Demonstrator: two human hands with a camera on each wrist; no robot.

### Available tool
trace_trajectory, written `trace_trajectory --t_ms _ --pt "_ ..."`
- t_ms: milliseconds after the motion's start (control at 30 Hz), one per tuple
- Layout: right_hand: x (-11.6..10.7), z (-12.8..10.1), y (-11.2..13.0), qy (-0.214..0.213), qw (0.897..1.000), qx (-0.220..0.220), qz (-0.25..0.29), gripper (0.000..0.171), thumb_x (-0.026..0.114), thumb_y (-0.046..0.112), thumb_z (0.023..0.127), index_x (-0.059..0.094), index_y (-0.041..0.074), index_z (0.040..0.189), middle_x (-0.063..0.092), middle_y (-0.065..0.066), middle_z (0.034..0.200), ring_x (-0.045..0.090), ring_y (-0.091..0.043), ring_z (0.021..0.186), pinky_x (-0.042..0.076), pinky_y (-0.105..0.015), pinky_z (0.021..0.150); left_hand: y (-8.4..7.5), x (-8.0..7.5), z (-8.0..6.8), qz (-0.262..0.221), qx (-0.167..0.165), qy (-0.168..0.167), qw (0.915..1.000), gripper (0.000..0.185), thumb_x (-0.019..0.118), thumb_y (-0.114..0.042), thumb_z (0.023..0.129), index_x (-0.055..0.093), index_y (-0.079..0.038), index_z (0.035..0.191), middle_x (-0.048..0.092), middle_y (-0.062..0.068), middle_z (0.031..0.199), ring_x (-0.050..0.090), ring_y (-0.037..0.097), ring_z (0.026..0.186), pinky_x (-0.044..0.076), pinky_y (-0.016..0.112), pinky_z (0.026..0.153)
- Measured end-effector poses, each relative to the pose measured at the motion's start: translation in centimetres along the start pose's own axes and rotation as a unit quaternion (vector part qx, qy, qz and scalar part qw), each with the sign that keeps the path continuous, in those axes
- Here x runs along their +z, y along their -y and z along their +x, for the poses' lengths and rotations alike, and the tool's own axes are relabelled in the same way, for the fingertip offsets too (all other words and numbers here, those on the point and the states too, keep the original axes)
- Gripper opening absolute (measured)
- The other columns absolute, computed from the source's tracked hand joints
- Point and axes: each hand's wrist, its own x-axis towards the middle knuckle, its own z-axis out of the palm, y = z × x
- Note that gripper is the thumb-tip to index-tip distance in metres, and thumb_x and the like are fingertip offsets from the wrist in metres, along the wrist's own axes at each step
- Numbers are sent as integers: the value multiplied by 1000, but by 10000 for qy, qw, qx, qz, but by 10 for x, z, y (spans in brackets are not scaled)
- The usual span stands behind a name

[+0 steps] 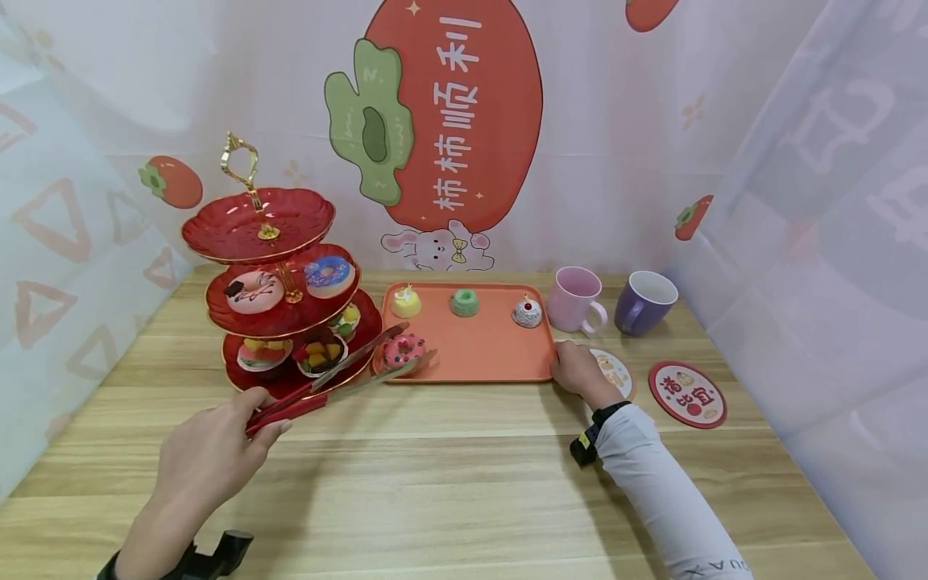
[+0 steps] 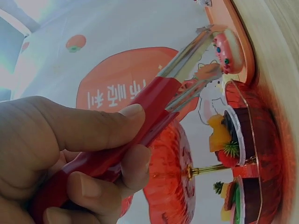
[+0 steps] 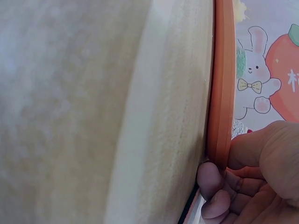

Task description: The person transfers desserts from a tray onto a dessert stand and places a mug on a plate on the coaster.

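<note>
Left hand [image 1: 206,451]: you grip red tongs [image 1: 326,383], tips around pink donut [image 1: 403,350].
Right hand [image 1: 576,369]: you pinch orange tray [image 1: 486,354] corner.

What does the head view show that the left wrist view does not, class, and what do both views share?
Only the head view shows the right hand holding the corner of the orange tray, the pink mug, the purple mug, two coasters and the whole table. Only the left wrist view shows close up how the fingers curl round the red handles of the tongs. Both show the left hand holding the tongs, their tips either side of the pink doughnut, beside the red tiered stand.
</note>
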Motion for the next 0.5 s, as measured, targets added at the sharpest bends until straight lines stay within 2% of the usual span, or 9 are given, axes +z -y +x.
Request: trace_trajectory --t_ms 300,500 --pt "-2 0 1 82 9999 62 -14 16 52 1 85 55 5 70 52 -8 65 50 -25 62 39 -38 58 2 -14 -7 -151 -153 -59 9998 22 73 -26 80 60 -10 88 43 -3 56 38 17 48 26 32 43" --pt "-2 0 1 86 9999 60 -20 14 52 1 85 56 4 71 53 -9 67 51 -25 63 40 -38 59 2 -20 -11 -205 -205 -102 9995 25 71 -28 82 62 -8 95 42 -4 56 36 16 48 24 32 44"
